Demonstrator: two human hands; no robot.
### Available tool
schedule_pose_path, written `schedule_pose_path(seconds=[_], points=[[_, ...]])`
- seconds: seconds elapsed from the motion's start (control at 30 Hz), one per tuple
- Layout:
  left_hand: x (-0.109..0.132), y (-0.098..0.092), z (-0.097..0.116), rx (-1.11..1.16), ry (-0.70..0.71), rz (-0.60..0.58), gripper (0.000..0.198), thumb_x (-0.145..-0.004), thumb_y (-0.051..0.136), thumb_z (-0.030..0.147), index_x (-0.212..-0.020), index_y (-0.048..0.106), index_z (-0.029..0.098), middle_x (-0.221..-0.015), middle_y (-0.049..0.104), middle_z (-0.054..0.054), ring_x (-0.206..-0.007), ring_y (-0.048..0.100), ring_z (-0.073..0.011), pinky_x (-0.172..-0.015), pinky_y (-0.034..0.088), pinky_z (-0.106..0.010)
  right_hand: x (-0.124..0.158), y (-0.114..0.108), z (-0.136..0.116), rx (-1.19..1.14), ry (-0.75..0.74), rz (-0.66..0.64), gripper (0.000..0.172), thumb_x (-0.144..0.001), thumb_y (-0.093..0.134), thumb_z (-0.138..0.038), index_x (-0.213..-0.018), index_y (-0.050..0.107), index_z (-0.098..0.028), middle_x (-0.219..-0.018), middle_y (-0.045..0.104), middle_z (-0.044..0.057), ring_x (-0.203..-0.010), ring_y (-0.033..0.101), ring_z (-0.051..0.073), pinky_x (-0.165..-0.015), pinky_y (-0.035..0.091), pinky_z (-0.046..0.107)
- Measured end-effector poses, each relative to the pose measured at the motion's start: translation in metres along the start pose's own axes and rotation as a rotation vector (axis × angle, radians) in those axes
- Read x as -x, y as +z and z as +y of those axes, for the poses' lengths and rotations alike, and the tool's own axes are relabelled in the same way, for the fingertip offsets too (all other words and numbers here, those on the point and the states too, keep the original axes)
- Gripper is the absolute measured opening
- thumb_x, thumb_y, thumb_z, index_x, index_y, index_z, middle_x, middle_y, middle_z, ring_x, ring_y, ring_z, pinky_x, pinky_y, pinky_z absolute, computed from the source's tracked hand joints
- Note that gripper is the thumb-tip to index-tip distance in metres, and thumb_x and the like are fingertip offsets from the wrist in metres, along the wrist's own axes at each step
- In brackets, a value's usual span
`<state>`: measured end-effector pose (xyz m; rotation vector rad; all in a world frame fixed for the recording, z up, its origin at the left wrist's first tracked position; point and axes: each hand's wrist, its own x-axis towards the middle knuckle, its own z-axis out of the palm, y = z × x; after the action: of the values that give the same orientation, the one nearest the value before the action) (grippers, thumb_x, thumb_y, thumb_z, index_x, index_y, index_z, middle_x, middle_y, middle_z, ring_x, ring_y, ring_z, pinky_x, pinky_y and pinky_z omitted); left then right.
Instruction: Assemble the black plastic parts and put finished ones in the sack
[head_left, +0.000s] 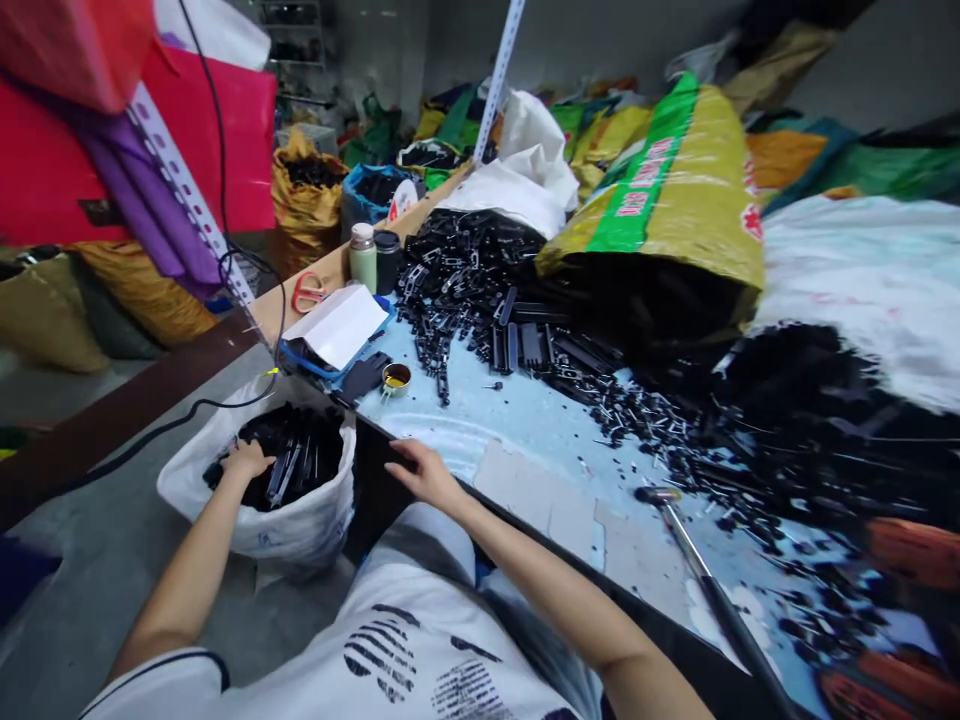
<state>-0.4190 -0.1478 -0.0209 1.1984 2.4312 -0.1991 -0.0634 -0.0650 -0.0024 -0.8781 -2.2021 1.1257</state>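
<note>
My left hand reaches down into a white woven sack and rests on the black plastic parts that fill it. Its thumb stands apart and the fingers lie spread on the pile, tips partly out of sight among the parts. Over the table's front edge hovers my right hand, fingers loosely curled and apart, with nothing in them. A hammer lies on the light blue tabletop to the right, its handle pointing toward me. A small round tin stands beyond my right hand.
Heaps of black clips and small pins spread along the table. A yellow-green sack spills parts at the back. Red-handled scissors, a green bottle and white paper sit far left. A black cable hangs near the white sack.
</note>
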Motion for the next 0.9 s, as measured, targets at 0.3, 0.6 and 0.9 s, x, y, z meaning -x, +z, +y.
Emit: schedule_pose_path(seconds=[0.3,0.6,0.9], points=[[0.077,-0.044,0.199,0.456,0.794,-0.068,0.041,-0.084,0.044,0.055,-0.080,0.062,0.018,-0.075,0.066,-0.006,-0.074,0.062,-0.0211,-0.072,0.045,-0.029,-0.108,-0.187,0.095,0.705,0.590,0.594,0.042,-0.090,0.039,-0.028,-0.125,0.044,-0.006,-0.123,0.046,0.022,-0.115,0.041,0.032,-0.090,0.040,0.044],[0.028,-0.015,0.397,0.333,0.374,0.305,0.035,-0.083,0.056,0.026,-0.107,0.051,0.001,-0.107,0.055,-0.032,-0.102,0.059,-0.0356,-0.083,0.045,-0.041,-0.112,-0.221,0.130,0.785,0.664,0.481,0.029,-0.089,0.042,-0.030,-0.108,0.054,-0.011,-0.113,0.053,0.019,-0.109,0.046,0.028,-0.085,0.042,0.038],[0.042,-0.004,0.383,0.339,0.630,0.312,0.028,-0.086,0.052,0.020,-0.112,0.050,0.011,-0.107,0.060,-0.015,-0.103,0.058,-0.0232,-0.089,0.044,-0.033,-0.102,-0.224,0.115,0.650,0.617,0.529,0.032,-0.091,0.036,-0.032,-0.113,0.043,-0.009,-0.094,0.061,0.013,-0.084,0.059,0.022,-0.073,0.042,0.030]])
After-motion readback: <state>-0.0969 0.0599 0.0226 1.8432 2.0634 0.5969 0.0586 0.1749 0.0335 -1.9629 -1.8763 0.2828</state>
